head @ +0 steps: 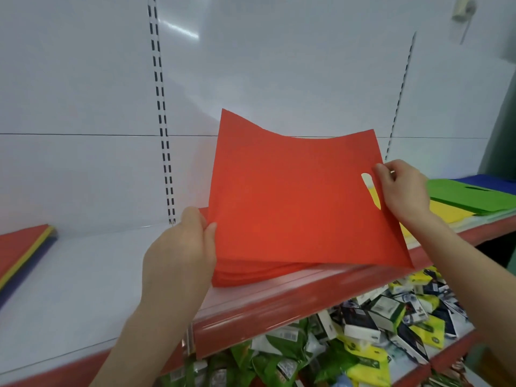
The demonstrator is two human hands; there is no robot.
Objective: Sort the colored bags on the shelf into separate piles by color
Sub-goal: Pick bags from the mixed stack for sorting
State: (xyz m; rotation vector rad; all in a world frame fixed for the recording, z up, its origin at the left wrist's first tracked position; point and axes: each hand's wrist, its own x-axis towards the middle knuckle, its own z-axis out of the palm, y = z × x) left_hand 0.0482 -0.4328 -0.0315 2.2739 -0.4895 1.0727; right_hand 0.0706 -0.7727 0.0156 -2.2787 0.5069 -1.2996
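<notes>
A flat red bag (290,196) with a cut-out handle slot is lifted and tilted above a pile of red bags (251,272) on the white shelf (83,275). My left hand (181,247) grips the left edge of the red bags. My right hand (402,188) pinches the top bag's right edge beside the slot. Yellow bags (444,212) show through the slot and to the right, under green bags (469,196) and blue bags (485,182).
At the far left lies a mixed stack (22,252) with red on top and yellow and blue edges. The shelf has a red front rail (279,311). Below it, the lower shelf holds several tissue packs (377,325) and green packets.
</notes>
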